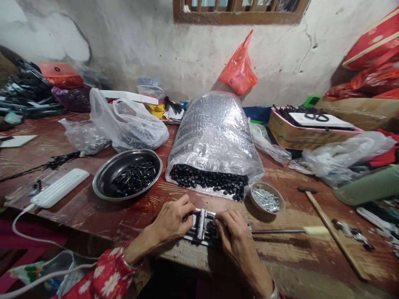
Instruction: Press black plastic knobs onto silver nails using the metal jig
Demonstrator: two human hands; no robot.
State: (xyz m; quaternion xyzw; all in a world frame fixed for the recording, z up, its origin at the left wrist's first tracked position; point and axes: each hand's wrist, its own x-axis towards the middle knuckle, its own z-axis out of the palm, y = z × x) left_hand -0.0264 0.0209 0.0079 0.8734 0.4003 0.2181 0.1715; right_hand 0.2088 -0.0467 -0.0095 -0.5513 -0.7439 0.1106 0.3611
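A small metal fixture [202, 226] with a raised silver bar across its middle lies at the front edge of the table. My left hand [174, 216] is at its left end, thumb and fingers bent together; what they pinch, if anything, is hidden. Over the right end curls my right hand [233, 232], its fingers pressed down on small dark parts that I cannot make out. From the fixture's right side sticks out a metal rod with a pale handle [315, 230]. Just behind, a bubble-wrap bag [215, 133] spills black round caps [208, 179].
Left stands a steel bowl [98, 182] of black-headed pieces, beside a white power strip [62, 189] with a cord. Right are a small bowl of screws or nails [266, 199], a hammer [336, 236], a green cylinder [368, 182] and a box [289, 133]. Plastic bags [134, 124] lie behind.
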